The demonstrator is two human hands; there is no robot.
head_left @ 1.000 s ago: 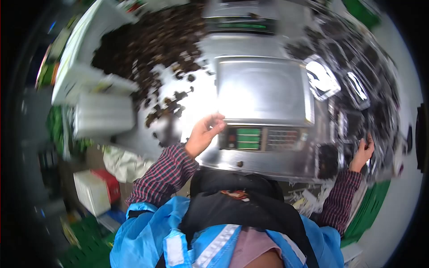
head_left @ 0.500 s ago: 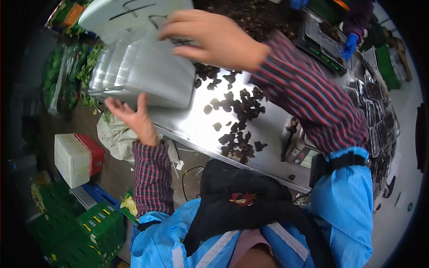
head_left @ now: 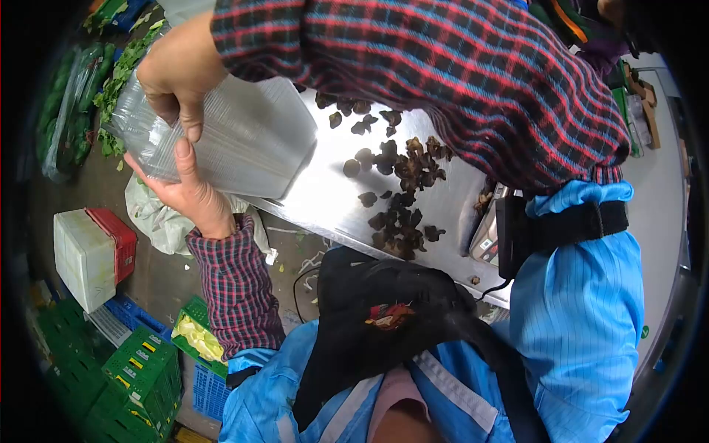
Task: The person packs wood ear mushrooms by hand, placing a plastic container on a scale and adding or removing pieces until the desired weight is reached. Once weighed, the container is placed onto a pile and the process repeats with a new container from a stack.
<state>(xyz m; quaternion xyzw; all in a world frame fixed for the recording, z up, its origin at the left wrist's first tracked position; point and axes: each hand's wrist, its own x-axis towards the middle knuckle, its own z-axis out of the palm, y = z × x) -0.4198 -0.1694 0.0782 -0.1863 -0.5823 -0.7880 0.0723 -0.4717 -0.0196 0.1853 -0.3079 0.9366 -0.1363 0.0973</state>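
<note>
A long nested stack of clear plastic trays (head_left: 255,136) lies on its side at the left end of the metal table (head_left: 336,218). My left hand (head_left: 193,193) holds its near left end from below, thumb up against the tray rims. From above, my right hand (head_left: 181,70) reaches across to the same end, its fingers bent over the rims and its thumb close to my left thumb. To the right of the stack, dark brown crinkled mushroom pieces (head_left: 402,196) are scattered over the metal.
A device with a display panel (head_left: 487,236) stands at the table's right, partly behind my right arm. On the floor at left are bagged green vegetables (head_left: 77,111), a white foam box (head_left: 85,258), green crates (head_left: 140,369) and a pale cloth sack (head_left: 159,221).
My right hand has swung left and down from above the stack to its left end. My left hand, spread beside the stack before, now grips that end. The view has shifted slightly.
</note>
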